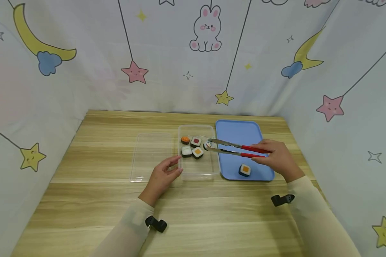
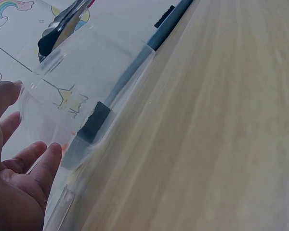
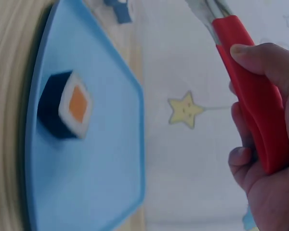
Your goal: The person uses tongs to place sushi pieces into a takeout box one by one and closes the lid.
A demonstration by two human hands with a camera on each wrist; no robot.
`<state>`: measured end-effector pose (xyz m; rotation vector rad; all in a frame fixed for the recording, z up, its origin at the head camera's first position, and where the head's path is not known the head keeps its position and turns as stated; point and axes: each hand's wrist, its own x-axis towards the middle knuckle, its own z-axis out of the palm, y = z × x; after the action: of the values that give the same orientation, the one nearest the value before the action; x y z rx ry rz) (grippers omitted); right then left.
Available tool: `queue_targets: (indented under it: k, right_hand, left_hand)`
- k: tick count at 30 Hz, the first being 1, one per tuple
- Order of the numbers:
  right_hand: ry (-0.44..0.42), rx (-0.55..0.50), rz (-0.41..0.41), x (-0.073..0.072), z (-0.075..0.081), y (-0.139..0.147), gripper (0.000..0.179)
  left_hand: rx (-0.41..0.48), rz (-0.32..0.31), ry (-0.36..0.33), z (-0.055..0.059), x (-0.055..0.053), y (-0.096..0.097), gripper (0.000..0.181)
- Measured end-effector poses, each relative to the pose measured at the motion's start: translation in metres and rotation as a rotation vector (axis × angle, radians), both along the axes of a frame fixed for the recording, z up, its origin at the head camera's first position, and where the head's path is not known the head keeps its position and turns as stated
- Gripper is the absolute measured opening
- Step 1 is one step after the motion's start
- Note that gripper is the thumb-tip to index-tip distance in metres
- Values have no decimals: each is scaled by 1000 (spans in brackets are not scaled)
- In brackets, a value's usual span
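My right hand grips a pair of metal tongs by the red handles, which also show in the right wrist view. The tong tips reach over the right side of a clear plastic box, around a small round sushi roll; whether they hold it or it rests on the bottom, I cannot tell. Left of it in the box sit an orange-topped sushi, a red-centred roll, a white-topped piece and an orange-centred roll. My left hand touches the box's left wall with loosely bent fingers.
Right of the box lies a blue tray bearing one orange-centred sushi roll. A clear lid lies flat to the left, beside my left hand. A printed curtain hangs behind the wooden table.
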<state>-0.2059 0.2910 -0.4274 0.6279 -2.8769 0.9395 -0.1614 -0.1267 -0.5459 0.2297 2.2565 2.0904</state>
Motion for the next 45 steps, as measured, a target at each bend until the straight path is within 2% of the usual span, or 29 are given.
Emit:
queue_targets:
  k: [5,12,18,27,32,36,41,45]
  right_hand:
    - [-15,21,98,-15,-5,-30,36]
    - [-14,137,216,-31,-7,-68,36]
    - [-29,227,271,-36,-4,-87,32]
    - [-35,258,299,-39,-4,-97,31]
    - [-26,223,298,-38,-4,-93,34]
    - [-21,172,262,-35,-2,-81,40]
    - [-9,86,171,-25,0,-52,44]
    - [-29,45,54,-13,-2,-20,46]
  left_hand:
    - [13,-6,9,-1,0,2,50]
    - [9,-8,2,0,0,2,50]
    - [13,-18,9,1,0,2,51]
    - [19,-19,13,-1,-2,2,51]
    - [10,-20,20,-2,-2,1,50]
    - [10,-15,16,-2,-1,0,50]
    - [18,-10,15,-2,-2,-1,50]
    - [18,-11,17,-3,-2,-1,50]
